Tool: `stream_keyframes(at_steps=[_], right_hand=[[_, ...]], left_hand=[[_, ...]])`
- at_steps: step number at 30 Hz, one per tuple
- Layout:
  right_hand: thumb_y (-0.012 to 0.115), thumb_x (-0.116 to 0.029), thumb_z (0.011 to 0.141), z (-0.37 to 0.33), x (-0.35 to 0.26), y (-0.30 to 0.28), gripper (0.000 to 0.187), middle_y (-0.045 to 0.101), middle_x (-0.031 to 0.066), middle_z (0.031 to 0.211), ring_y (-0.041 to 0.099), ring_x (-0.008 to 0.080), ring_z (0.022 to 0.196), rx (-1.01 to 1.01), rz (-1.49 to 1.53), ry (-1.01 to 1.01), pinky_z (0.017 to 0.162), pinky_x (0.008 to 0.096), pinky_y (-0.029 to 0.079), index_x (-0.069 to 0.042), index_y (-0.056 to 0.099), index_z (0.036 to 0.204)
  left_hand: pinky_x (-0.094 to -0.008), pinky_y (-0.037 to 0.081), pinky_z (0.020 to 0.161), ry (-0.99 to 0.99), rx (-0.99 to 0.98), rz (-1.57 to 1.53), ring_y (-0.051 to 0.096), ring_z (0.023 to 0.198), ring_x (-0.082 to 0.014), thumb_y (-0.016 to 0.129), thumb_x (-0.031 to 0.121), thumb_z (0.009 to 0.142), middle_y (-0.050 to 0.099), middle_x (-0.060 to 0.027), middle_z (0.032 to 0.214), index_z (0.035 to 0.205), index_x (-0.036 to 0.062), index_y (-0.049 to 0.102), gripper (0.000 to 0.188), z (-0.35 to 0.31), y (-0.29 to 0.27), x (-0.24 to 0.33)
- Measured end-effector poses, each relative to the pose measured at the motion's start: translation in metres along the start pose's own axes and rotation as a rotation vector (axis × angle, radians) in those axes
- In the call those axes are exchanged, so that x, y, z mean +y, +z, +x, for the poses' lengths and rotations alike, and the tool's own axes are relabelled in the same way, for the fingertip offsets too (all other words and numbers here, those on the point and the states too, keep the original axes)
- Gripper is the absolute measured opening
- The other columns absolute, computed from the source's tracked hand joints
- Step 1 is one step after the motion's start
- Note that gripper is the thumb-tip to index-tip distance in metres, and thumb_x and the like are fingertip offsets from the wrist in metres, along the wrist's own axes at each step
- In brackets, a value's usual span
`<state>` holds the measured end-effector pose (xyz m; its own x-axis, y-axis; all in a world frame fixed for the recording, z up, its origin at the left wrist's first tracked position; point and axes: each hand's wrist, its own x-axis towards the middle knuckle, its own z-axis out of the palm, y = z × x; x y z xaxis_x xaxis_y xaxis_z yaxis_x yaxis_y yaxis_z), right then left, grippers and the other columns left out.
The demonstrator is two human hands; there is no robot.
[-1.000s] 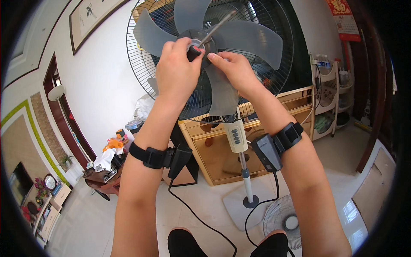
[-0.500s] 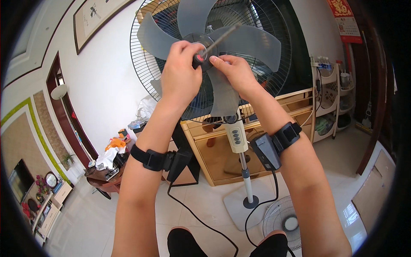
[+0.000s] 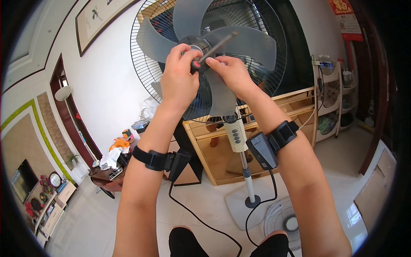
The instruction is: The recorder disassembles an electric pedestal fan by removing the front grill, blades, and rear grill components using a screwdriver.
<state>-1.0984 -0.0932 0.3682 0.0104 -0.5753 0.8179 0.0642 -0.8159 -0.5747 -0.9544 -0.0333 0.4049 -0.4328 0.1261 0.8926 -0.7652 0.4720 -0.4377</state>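
A pedestal fan stands before me with its front guard off, showing grey translucent fan blades (image 3: 246,43) and a dark fan hub (image 3: 198,42). My left hand (image 3: 180,70) is closed on a screwdriver (image 3: 220,46) in front of the hub. Its black handle has a red part, and its grey shaft slants up to the right across the blades. My right hand (image 3: 233,73) is closed at the hub's right side, with the thumb beside the base of the shaft. What its fingertips pinch is hidden.
The wire rear guard (image 3: 141,64) surrounds the blades. Below are the control box (image 3: 235,136), pole and square base (image 3: 237,210). A round fan grille (image 3: 274,218) lies on the floor. Behind stands a glass-fronted cabinet (image 3: 222,160); a shelf rack (image 3: 327,98) is at right. Cables hang from both forearm straps.
The screwdriver's shaft has tilted, its tip now slightly lower. My right thumb has come closer to the base of the shaft. The whole view has shifted a little.
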Motion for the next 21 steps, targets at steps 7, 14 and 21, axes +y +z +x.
stream_keyframes(at_steps=[7,14,21], right_hand=[[0.061,-0.044,0.08,0.002,0.008,0.003,0.049,0.064,0.018,0.078,0.062,0.0261,0.074,0.033,-0.051,-0.047,0.068,0.0335,0.047,0.003,0.065,0.092],[0.062,-0.044,0.079,0.001,0.003,0.005,0.051,0.064,0.0198,0.083,0.063,0.0276,0.077,0.017,-0.023,-0.02,0.071,0.0328,0.047,0.004,0.064,0.094],[0.061,-0.044,0.08,0.002,0.009,0.006,0.049,0.064,0.0175,0.078,0.062,0.0265,0.074,0.071,-0.05,-0.061,0.068,0.0334,0.047,0.003,0.064,0.091]], left_hand=[[-0.0286,0.046,0.065,-0.399,-0.005,-0.024,0.058,0.08,-0.0192,0.071,0.019,0.075,0.054,-0.0118,0.093,0.109,0.003,0.058,0.039,0.002,-0.001,0.01],[-0.029,0.046,0.063,0.02,0.08,0.02,0.059,0.078,-0.0199,0.069,0.017,0.077,0.056,-0.0132,0.1,0.108,0.0054,0.059,0.035,-0.004,-0.003,0.004],[-0.0314,0.047,0.065,-0.514,-0.148,0.058,0.059,0.077,-0.0226,0.068,0.008,0.074,0.053,-0.0127,0.107,0.109,0.0054,0.058,0.036,0.007,-0.007,0.009]])
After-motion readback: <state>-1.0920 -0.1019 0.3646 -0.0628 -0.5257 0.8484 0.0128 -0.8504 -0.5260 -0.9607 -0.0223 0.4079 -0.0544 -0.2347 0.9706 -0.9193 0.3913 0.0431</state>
